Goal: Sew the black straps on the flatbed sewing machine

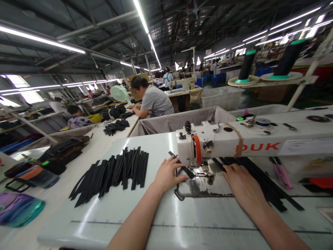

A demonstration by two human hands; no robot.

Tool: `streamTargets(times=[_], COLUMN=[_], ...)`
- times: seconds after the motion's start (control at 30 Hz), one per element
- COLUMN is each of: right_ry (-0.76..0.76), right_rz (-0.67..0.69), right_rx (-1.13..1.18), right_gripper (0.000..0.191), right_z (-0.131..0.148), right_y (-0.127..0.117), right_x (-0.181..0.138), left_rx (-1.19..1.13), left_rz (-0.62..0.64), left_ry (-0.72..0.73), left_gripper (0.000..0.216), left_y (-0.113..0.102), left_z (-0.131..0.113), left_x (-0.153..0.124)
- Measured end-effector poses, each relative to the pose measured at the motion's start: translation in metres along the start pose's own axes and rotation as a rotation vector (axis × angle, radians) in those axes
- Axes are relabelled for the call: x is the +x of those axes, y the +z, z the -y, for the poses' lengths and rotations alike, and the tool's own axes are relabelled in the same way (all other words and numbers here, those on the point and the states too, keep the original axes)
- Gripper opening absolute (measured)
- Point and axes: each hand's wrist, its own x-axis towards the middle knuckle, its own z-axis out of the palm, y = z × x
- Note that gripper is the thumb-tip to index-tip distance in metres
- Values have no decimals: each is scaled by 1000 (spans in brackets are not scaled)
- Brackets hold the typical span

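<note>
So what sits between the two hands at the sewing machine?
In the head view, the presser foot and shiny metal plate lie between the left hand and right hand; a black strip also extends from the left hand toward the foot.

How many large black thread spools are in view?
2: the left spool and the right spool, each on its own round plate, seen above the sewing machine. Others may be hidden in the cluttered background.

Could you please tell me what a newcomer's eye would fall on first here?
Probably the white sewing machine with red lettering on the right, with the left hand and right hand on either side of its presser foot. Next might come the black strips spread on the pale tabletop at left, then two black thread cones, upper right.
</note>
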Motion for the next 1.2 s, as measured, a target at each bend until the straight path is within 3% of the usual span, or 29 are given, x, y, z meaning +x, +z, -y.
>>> streamTargets(times=[0.13, 0.2, 0.33, 0.4, 0.5, 0.6, 0.67, 0.77, 0.83, 0.9, 0.93, 1.0, 1.1, 1.2], right_ry=[-56, -73, -68, -84, -142, -170, -180, -204, -231, -287, -318, -372, -485, -624], right_rz=[23, 20, -22, -60, -122, -151, -146, -172, -201, -199, -173, -62, 161, 180], right_rx=[-60, -24, 77, 127, 230, 343, 405, 438, 424, 410, 422, 510, 715, 750], right_gripper=[22, 21, 22, 26, 29, 30, 29, 28, 30, 35, 37, 36, 42, 48], right_z=[-3, 0, 8, 12, 11, 6, 9, 27, 45, 62, 68, 72, 64, 56], right_y=[-1, -5, -17, -23, -32, -39, -41, -42, -42, -43, -44, -47, -49, -40], right_x=[-1, -1, -8, -17, -36, -55, -62, -59, -51, -42, -39, -32, -20, -9], left_rx=[53, 37, -87, -171, -203, -204, -223, -205, -420, -816, -952, -1107, -1158, -986], left_rz=[90, 34, -205, -161, -127, -86, -20, -117, -156, 55, 95, 51, 110, 65], left_ry=[-132, -187, -92, 26, 1, -146, -220, -208, -240, -339, -377, -423, -411, -411], left_gripper=[39, 32, 34, 33, 30, 36, 27, 28, 34, 42, 41, 32, 30, 26], left_y=[-33, -38, -9, 11, 22, -1, -23, -36, -22, 1, 11, 25, 30, 33], left_z=[33, 38, 4, -19, -25, 4, 21, 13, -13, -39, -47, -51, -36, -24], left_x=[-28, -36, -26, -16, -13, -33, -50, -64, -61, -51, -44, -30, -16, -11])
